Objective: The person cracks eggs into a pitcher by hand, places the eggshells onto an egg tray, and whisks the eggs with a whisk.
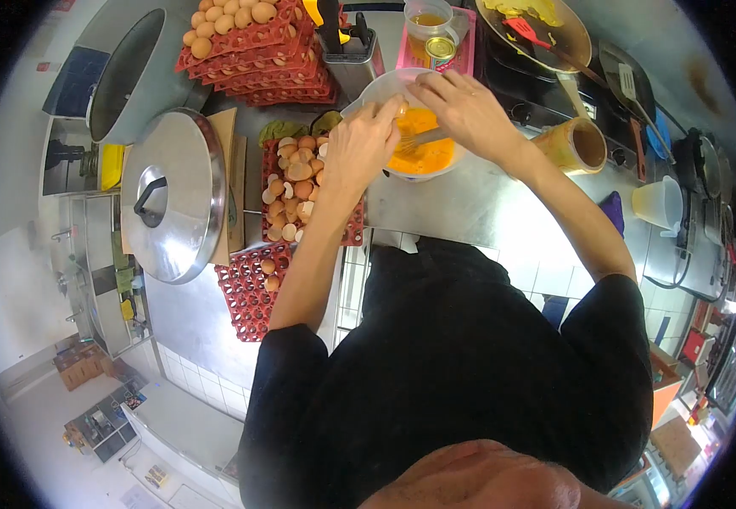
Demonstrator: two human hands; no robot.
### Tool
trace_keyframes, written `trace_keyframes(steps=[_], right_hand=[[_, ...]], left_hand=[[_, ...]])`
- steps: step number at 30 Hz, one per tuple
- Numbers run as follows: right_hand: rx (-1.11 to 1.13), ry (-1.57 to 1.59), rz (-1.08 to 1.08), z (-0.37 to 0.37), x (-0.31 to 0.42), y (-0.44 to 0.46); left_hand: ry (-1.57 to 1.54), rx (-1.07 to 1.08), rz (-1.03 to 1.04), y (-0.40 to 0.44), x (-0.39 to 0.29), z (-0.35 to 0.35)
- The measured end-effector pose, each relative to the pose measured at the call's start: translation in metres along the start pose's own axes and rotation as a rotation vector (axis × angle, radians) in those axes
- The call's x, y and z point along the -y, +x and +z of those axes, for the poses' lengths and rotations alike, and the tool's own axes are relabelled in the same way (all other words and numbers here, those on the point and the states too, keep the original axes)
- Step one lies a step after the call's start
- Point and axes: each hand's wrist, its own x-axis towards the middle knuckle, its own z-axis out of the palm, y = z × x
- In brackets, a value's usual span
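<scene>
A white bowl [379, 88] of beaten orange-yellow egg [425, 157] stands on the steel counter, with a whisk [424, 137] leaning in it. Over the bowl's left side, my left hand [366, 140] is closed, fingertips pinched around a small yellowish-brown thing too unclear to name. My right hand [463, 106] is above the right side, fingers curled toward the left hand; whatever they hold is hidden. The whisk's handle disappears beneath the right hand, and I cannot tell whether it is gripped. Beside my left forearm, broken eggshells [300, 174] fill a red egg tray [353, 231].
Stacked red trays of whole eggs [232, 17] stand at the back left. A second red tray [249, 297] holds a few eggs near a large metal lid [173, 195]. On the right are a jar [571, 146], a frying pan [587, 49] on the stove and a pitcher [658, 204].
</scene>
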Motion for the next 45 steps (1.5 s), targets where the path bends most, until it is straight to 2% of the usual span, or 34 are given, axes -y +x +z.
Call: trace_keyframes(steps=[3, 6, 8, 9, 10, 11, 15, 18, 20, 21, 23, 24, 28, 30, 31, 34, 37, 40, 41, 44, 45], right_hand=[[-0.150, -0.118, 0.035, -0.004, -0.004, -0.005], [-0.047, 0.365, 0.231, -0.008, 0.003, -0.011], [-0.049, 0.641, 0.330, -0.010, 0.018, -0.012], [-0.021, 0.792, 0.371, -0.007, 0.025, -0.011], [-0.077, 0.825, 0.322, 0.001, 0.029, -0.011], [-0.057, 0.871, 0.334, 0.000, 0.037, -0.007], [0.195, 1.118, 0.390, 0.012, 0.078, 0.011], [0.323, 1.262, 0.329, 0.042, 0.145, 0.027], [0.433, 1.309, 0.265, 0.075, 0.202, 0.038], [0.496, 1.337, 0.256, 0.093, 0.229, 0.041], [0.623, 1.100, 0.116, 0.144, 0.276, 0.044], [0.605, 1.111, 0.037, 0.173, 0.300, 0.043], [0.432, 1.035, -0.209, 0.240, 0.369, 0.037], [0.434, 1.038, -0.159, 0.254, 0.378, 0.029], [0.428, 1.039, -0.133, 0.257, 0.381, 0.027], [0.386, 0.961, -0.115, 0.232, 0.368, 0.027], [0.788, 1.274, -0.049, 0.160, 0.343, 0.040], [0.445, 1.238, -0.143, 0.136, 0.322, 0.025], [0.397, 1.225, -0.076, 0.136, 0.309, 0.021], [0.368, 1.682, 0.340, 0.118, 0.263, 0.008], [0.463, 1.777, 0.447, 0.102, 0.235, 0.006]], left_hand=[[-0.019, -0.020, -0.030, 0.002, 0.002, -0.007], [-0.537, -0.044, -0.262, 0.003, -0.006, -0.009], [-0.802, -0.090, -0.237, -0.002, -0.001, 0.022], [-0.780, -0.141, -0.205, -0.009, -0.008, 0.022], [-0.752, -0.193, -0.183, -0.012, -0.012, 0.016], [-0.774, -0.169, -0.242, -0.018, -0.015, 0.006], [-0.770, -0.091, -0.393, -0.085, -0.011, -0.043], [-0.861, -0.552, -0.473, -0.171, 0.003, -0.004], [-1.295, -0.495, -0.918, -0.234, 0.000, -0.033], [-1.301, -0.602, -1.009, -0.273, 0.009, -0.026], [-1.309, -0.837, -1.244, -0.346, 0.014, -0.002], [-1.301, -0.966, -1.387, -0.371, 0.014, 0.003], [-1.452, -1.383, -1.414, -0.430, 0.010, 0.011], [-1.509, -1.516, -1.390, -0.431, 0.006, 0.006], [-1.547, -1.505, -1.363, -0.435, 0.009, 0.010], [-1.629, -1.671, -1.276, -0.406, 0.016, 0.002], [-1.647, -1.550, -1.173, -0.374, 0.022, 0.004], [-1.720, -1.268, -1.097, -0.312, 0.011, -0.009], [-1.756, -1.184, -1.036, -0.294, 0.009, -0.007], [-1.874, -0.927, -0.902, -0.249, 0.002, -0.015], [-1.930, -0.871, -0.856, -0.235, 0.000, -0.016]])
